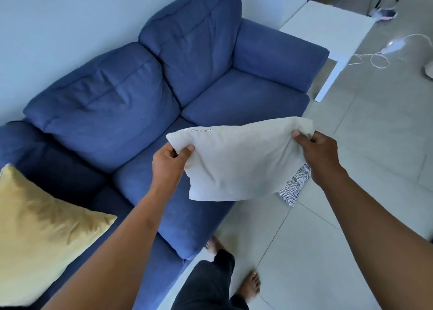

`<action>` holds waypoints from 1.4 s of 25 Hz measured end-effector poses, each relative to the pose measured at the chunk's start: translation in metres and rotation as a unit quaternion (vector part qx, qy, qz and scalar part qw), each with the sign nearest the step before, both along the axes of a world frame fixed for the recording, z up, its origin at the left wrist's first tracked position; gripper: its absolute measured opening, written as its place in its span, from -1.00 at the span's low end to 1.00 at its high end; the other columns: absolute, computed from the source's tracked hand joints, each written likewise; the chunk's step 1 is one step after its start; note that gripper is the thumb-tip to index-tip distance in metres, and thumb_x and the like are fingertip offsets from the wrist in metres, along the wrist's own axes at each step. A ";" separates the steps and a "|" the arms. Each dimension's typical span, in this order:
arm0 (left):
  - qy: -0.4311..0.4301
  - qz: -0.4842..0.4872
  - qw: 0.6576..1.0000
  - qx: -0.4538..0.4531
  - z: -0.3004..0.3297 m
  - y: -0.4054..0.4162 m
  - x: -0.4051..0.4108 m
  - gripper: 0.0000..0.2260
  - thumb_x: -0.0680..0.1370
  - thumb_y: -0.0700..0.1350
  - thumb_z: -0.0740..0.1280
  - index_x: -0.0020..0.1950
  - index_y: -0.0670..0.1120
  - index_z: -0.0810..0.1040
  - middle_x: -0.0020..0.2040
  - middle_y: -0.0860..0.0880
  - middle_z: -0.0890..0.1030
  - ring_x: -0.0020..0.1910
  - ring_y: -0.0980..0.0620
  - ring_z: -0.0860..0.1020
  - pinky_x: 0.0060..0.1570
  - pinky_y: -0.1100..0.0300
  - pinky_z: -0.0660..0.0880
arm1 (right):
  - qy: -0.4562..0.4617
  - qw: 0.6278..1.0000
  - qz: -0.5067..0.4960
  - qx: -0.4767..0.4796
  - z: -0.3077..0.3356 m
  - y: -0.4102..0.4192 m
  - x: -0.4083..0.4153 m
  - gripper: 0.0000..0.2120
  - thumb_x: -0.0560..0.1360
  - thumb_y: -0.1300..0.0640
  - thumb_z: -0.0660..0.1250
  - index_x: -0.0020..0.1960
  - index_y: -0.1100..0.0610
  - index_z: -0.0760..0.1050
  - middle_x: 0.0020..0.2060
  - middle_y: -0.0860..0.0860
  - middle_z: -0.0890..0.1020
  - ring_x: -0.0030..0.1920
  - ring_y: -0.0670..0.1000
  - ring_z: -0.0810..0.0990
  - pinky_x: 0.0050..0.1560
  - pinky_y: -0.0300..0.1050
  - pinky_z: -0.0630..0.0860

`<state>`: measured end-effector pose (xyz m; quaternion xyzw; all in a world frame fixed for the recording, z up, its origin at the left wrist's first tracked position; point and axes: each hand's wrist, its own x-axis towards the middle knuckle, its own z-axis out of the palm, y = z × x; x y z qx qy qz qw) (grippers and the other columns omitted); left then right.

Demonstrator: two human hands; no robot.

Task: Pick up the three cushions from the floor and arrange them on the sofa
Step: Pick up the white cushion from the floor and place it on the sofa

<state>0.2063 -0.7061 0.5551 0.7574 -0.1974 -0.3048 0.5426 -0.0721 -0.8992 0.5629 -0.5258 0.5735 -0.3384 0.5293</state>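
Observation:
I hold a cream cushion [236,162] in the air over the front edge of the blue sofa [145,99]. My left hand [169,162] pinches its left corner and my right hand [321,155] grips its right top corner. A yellow cushion [39,230] leans at the sofa's left end by the armrest. A black-and-white patterned cushion [295,185] lies on the tiled floor, mostly hidden behind the cream one and my right wrist.
A white side table [328,28] stands past the sofa's right armrest. A white cable and small device [389,47] lie on the floor beyond it. My bare feet [248,286] stand on the tiles close to the sofa's front.

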 end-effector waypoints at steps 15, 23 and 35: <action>0.027 0.217 0.976 0.008 -0.023 0.041 0.170 -0.89 0.60 -0.11 0.50 0.10 0.06 0.73 0.02 0.03 0.81 0.11 0.00 0.75 0.21 -0.02 0.67 | 0.006 0.979 0.203 0.004 -0.005 -0.068 0.277 -0.47 0.52 -0.04 0.44 0.02 0.47 0.45 -0.18 0.02 0.45 -0.18 0.03 0.39 -0.13 -0.03 0.37; 0.046 0.310 0.949 0.031 -0.037 0.044 0.210 -0.85 0.57 -0.06 0.51 0.14 0.03 0.73 0.04 0.01 0.80 0.11 -0.04 0.75 0.21 -0.07 0.68 | 0.009 0.957 0.288 0.023 -0.024 -0.089 0.387 -0.54 0.55 0.02 0.43 -0.05 0.46 0.45 -0.20 0.03 0.36 -0.18 0.07 0.29 -0.15 -0.05 0.30; 0.051 0.424 0.899 0.099 -0.079 0.010 0.252 -0.91 0.59 -0.04 0.46 0.09 0.04 0.69 0.00 -0.01 0.77 0.11 -0.13 0.74 0.17 -0.11 0.68 | 0.036 0.918 0.389 0.067 -0.083 -0.135 0.486 -0.53 0.55 0.09 0.43 -0.31 0.33 0.28 -0.39 -0.01 0.21 -0.37 -0.04 0.19 -0.34 -0.16 0.17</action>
